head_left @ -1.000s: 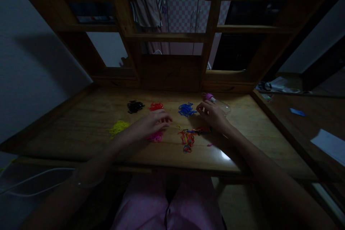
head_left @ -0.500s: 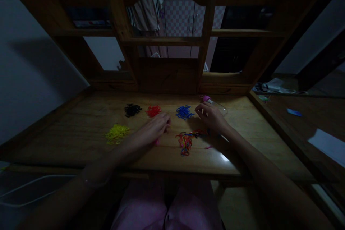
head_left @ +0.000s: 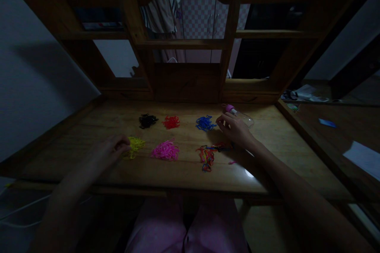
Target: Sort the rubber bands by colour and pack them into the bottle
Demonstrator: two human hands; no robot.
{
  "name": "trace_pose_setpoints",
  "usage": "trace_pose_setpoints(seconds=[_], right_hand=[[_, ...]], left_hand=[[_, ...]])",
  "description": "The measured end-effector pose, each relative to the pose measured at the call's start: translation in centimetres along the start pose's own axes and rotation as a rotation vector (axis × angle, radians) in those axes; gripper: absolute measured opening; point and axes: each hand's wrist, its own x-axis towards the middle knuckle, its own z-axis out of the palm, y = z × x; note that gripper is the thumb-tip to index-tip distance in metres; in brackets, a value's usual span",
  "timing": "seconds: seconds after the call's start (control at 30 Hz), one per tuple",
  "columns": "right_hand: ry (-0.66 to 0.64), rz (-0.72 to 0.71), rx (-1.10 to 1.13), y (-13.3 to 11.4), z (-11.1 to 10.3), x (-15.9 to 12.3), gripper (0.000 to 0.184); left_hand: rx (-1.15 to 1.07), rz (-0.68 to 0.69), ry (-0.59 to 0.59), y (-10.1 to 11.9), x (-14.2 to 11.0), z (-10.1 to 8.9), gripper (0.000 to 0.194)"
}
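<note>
My left hand [head_left: 111, 150] is at the left edge of a pile of yellow rubber bands [head_left: 135, 146], thumb and fingers pressed together; whatever is between them is too dim to make out. My right hand [head_left: 234, 128] hovers just right of the pile of blue rubber bands [head_left: 205, 123], its thumb and index finger pinched. I cannot see what that pinch holds. Below it lies a mixed heap of coloured rubber bands [head_left: 206, 156], with a pink band [head_left: 231, 162] off to its right. A pink rubber band pile [head_left: 165, 150] sits between my hands.
Farther back are piles of black rubber bands [head_left: 148, 120] and red rubber bands [head_left: 171, 122]. A clear bottle with a pink cap [head_left: 229, 108] lies behind my right hand. The wooden shelf [head_left: 185, 83] closes off the desk's back; white paper [head_left: 363, 160] lies at the right.
My left hand has moved left from near the red pile to the yellow pile, uncovering the pink pile. My right hand has stayed nearly in place beside the blue pile.
</note>
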Motion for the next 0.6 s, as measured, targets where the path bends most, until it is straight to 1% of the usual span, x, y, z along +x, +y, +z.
trace_pose_setpoints(seconds=[0.07,0.13,0.17,0.23,0.3,0.37,0.43,0.5,0.53,0.6], right_hand=[[0.024,0.02,0.006,0.3,0.0,0.0,0.012],[0.041,0.03,0.012,0.5,0.0,0.0,0.012],[0.043,0.028,0.015,0.5,0.1,0.0,0.012],[0.037,0.007,0.021,0.3,0.1,0.0,0.011],[0.027,-0.017,0.026,0.1,0.2,0.0,0.012],[0.022,-0.023,0.025,0.0,0.3,0.0,0.012],[0.028,-0.013,0.021,0.0,0.3,0.0,0.013],[0.038,0.003,0.018,0.1,0.4,0.1,0.012],[0.043,0.008,0.02,0.1,0.3,0.1,0.012],[0.051,0.012,0.027,0.2,0.3,0.1,0.013]], left_hand=[[-0.053,-0.05,0.043,0.7,-1.5,0.1,0.031],[-0.101,-0.093,0.051,2.1,-3.2,0.3,0.031],[-0.109,-0.092,0.049,3.0,-4.0,0.5,0.031],[-0.105,-0.048,0.049,4.4,-5.0,0.9,0.032],[-0.086,-0.004,0.062,5.3,-5.2,1.3,0.032],[-0.056,-0.004,0.097,5.3,-4.8,1.6,0.033],[-0.032,-0.021,0.148,5.1,-4.5,1.5,0.033],[-0.039,-0.039,0.164,5.4,-4.4,1.0,0.034],[-0.048,-0.042,0.173,6.0,-4.6,0.8,0.034],[-0.076,-0.019,0.216,8.0,-5.2,0.4,0.036]])
